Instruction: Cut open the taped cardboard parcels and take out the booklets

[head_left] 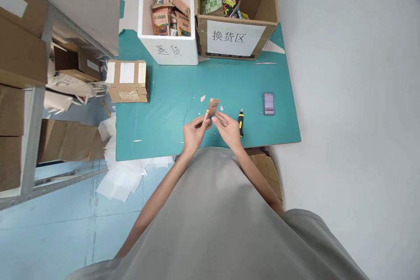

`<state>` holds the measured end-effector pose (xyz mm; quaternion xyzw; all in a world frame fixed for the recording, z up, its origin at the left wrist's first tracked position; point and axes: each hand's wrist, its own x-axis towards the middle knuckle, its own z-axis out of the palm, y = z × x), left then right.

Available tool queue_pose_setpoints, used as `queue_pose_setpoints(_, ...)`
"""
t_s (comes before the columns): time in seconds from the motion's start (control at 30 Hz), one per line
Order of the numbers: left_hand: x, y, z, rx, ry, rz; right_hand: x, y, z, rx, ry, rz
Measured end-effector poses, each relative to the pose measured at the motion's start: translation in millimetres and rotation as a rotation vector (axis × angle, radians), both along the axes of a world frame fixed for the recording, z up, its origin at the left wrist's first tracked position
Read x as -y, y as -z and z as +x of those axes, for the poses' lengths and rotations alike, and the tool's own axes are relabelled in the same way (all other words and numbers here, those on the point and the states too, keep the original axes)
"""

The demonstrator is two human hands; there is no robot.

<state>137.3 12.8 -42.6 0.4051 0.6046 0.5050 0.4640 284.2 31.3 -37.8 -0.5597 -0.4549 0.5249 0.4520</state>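
Above the near part of the green table (pixel 167 118), a small orange-brown printed carton (pixel 214 105) is held tilted, one narrow side towards me. My left hand (pixel 194 133) is closed around its lower left side. My right hand (pixel 229 130) has its thumb and fingers brought together at the carton's lower right edge, where the exact contact is partly hidden. A black and yellow utility knife (pixel 241 123) lies just right of my right hand. Similar orange packs (pixel 162 19) fill the bottom of a white foam box (pixel 169 50) with handwriting on its front.
At the back right stands an open cardboard box (pixel 236 37) with a paper label and several books or packs inside. A taped carton (pixel 127 81) sits at the left edge, a phone (pixel 268 103) at the right. Shelving (pixel 34 140) with cartons flanks the left; a wall is right.
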Motion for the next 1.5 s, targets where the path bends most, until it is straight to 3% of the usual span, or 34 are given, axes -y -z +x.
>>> queue_pose_setpoints(0.13,9,-7.9,9,-0.101,0.185,0.114,-2,-2.0,-2,-0.088,-0.037,0.006)
queue_pose_setpoints(0.2,7,-5.5,4,-0.096,0.175,0.104,-6,-0.6,6,-0.121,-0.025,-0.005)
queue_pose_setpoints(0.33,-6,7.7,-21,-0.074,0.006,-0.049,-11,1.4,22,-0.204,-0.015,-0.088)
queue_pose_setpoints(0.5,-16,9.9,-46,0.181,0.186,-0.196,-8,3.6,28,-0.243,-0.097,-0.17)
queue_pose_setpoints(0.6,-15,4.0,-48,0.199,0.188,-0.154,-9,7.1,29,-0.24,-0.127,-0.159)
queue_pose_setpoints(0.73,-15,-1.1,-50,-0.016,0.187,0.012,-13,7.9,32,-0.194,-0.161,-0.023)
queue_pose_setpoints(0.83,-17,-5.8,-55,-0.169,0.228,0.183,-15,2.4,35,-0.153,-0.21,0.122)
queue_pose_setpoints(0.97,-16,-15.5,-58,-0.209,0.226,0.316,-15,-7.3,36,-0.091,-0.235,0.227)
queue_pose_setpoints(1.13,-10,-24.5,-57,-0.111,0.193,0.306,-13,-11.9,38,-0.067,-0.235,0.23)
queue_pose_setpoints(1.27,-9,-25.9,-59,-0.169,0.173,0.208,-12,-12.1,40,-0.01,-0.185,0.148)
queue_pose_setpoints(1.37,-9,-24.0,-62,-0.167,0.222,0.129,-11,-15.1,40,-0.035,-0.181,0.09)
queue_pose_setpoints(1.5,-8,-19.9,-64,-0.149,0.284,0.137,-9,-21.1,41,-0.077,-0.236,0.081)
